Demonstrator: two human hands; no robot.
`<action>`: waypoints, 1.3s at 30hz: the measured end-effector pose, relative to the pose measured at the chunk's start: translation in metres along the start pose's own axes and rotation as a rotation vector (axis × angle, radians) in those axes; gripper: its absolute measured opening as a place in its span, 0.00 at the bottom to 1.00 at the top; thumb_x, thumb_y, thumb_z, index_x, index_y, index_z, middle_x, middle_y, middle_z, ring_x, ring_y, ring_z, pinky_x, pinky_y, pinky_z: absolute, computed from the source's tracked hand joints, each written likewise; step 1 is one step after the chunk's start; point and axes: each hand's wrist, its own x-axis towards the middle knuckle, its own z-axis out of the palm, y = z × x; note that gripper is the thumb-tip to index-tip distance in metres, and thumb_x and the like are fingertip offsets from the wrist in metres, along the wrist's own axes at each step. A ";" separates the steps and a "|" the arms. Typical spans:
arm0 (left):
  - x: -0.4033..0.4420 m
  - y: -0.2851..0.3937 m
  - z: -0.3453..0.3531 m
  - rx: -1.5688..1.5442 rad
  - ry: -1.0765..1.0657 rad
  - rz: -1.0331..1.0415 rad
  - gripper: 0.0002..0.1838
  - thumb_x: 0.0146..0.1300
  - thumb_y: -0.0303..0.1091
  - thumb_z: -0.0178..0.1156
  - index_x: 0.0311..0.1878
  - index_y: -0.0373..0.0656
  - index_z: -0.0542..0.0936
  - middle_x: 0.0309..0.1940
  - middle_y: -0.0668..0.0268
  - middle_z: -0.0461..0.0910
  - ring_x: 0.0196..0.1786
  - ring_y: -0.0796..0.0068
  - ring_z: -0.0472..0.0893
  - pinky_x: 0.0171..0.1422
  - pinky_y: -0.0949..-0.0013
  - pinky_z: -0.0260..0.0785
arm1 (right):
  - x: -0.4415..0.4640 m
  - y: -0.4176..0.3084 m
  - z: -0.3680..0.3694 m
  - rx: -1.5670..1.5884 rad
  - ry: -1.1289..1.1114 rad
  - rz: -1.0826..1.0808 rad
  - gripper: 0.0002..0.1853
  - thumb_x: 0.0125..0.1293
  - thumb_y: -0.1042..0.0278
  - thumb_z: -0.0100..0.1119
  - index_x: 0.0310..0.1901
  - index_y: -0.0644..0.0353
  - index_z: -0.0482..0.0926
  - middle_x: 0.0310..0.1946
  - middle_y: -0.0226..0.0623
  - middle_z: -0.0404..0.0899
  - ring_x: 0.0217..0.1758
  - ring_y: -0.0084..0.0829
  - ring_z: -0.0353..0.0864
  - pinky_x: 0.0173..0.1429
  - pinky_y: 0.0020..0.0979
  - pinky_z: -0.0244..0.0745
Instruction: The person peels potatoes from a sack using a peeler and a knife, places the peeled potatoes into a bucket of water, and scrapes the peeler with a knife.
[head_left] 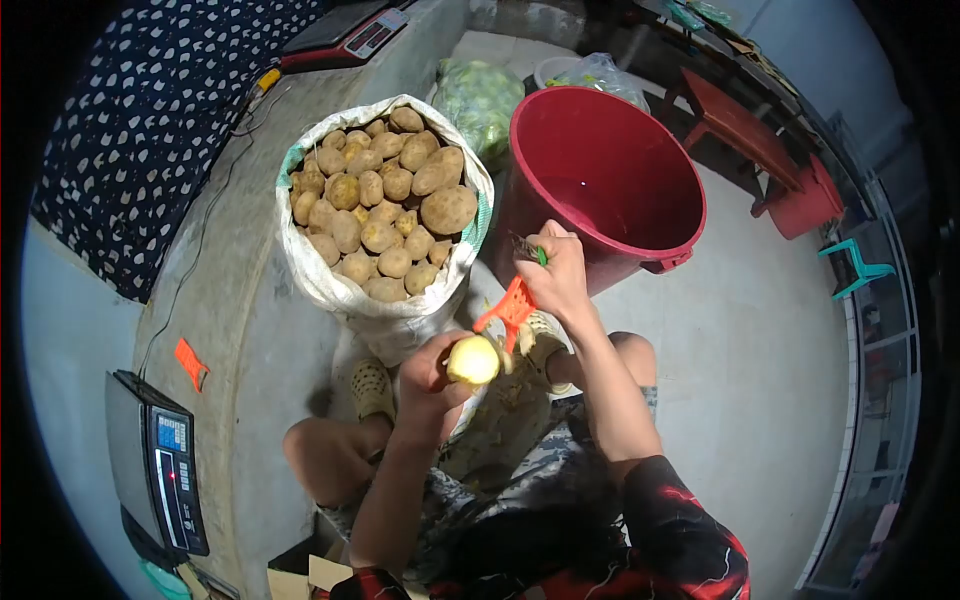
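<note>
My left hand (430,378) is closed round a potato (473,361) whose visible side is pale yellow and peeled. In my right hand (560,270) is an orange peeler (512,308), its head just beside the potato; whether the blade touches it I cannot tell. Strips of peel hang near the peeler, and peelings lie on the floor between my feet. In front of me a white sack (330,295) stands full of unpeeled brown potatoes (380,195). To its right is a large red tub (610,170), close beyond my right hand.
On the concrete ledge at left are a digital scale (165,460), an orange peeler-like tool (190,364) and a cable. Another scale (345,38) sits at the far end. Behind the sack is a bag of green produce (478,100). A red bench (740,125) and a teal stool (858,268) stand right.
</note>
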 end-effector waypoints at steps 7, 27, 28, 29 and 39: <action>0.000 0.009 0.011 -0.027 0.030 -0.066 0.41 0.48 0.31 0.77 0.64 0.29 0.68 0.53 0.60 0.77 0.58 0.70 0.77 0.65 0.66 0.69 | -0.005 -0.038 -0.016 -0.005 -0.035 -0.163 0.15 0.45 0.61 0.63 0.18 0.66 0.74 0.17 0.44 0.64 0.26 0.41 0.67 0.30 0.41 0.57; 0.001 0.015 0.011 -0.017 0.014 -0.130 0.37 0.49 0.25 0.74 0.62 0.31 0.69 0.52 0.59 0.78 0.54 0.71 0.79 0.60 0.68 0.72 | -0.008 -0.028 -0.016 0.004 -0.075 -0.136 0.14 0.43 0.64 0.62 0.17 0.66 0.69 0.18 0.40 0.62 0.26 0.36 0.63 0.36 0.37 0.54; -0.001 0.015 0.009 -0.014 0.019 -0.133 0.37 0.49 0.25 0.74 0.62 0.31 0.69 0.52 0.59 0.78 0.54 0.71 0.79 0.60 0.68 0.72 | -0.008 -0.034 -0.018 -0.026 -0.056 -0.123 0.13 0.42 0.65 0.61 0.16 0.63 0.69 0.18 0.39 0.62 0.27 0.35 0.64 0.39 0.36 0.53; -0.001 0.014 0.008 0.027 -0.008 -0.118 0.36 0.49 0.25 0.75 0.62 0.31 0.69 0.52 0.60 0.78 0.53 0.71 0.79 0.60 0.67 0.72 | -0.008 -0.032 -0.018 -0.023 -0.053 -0.119 0.13 0.42 0.65 0.61 0.16 0.63 0.69 0.18 0.39 0.62 0.27 0.35 0.64 0.39 0.36 0.53; 0.002 0.012 0.014 -0.042 -0.024 -0.150 0.40 0.49 0.25 0.76 0.65 0.31 0.69 0.54 0.60 0.77 0.55 0.73 0.78 0.62 0.69 0.70 | -0.007 -0.032 -0.025 -0.013 -0.074 -0.110 0.12 0.42 0.63 0.62 0.18 0.64 0.77 0.14 0.42 0.65 0.27 0.38 0.68 0.39 0.39 0.59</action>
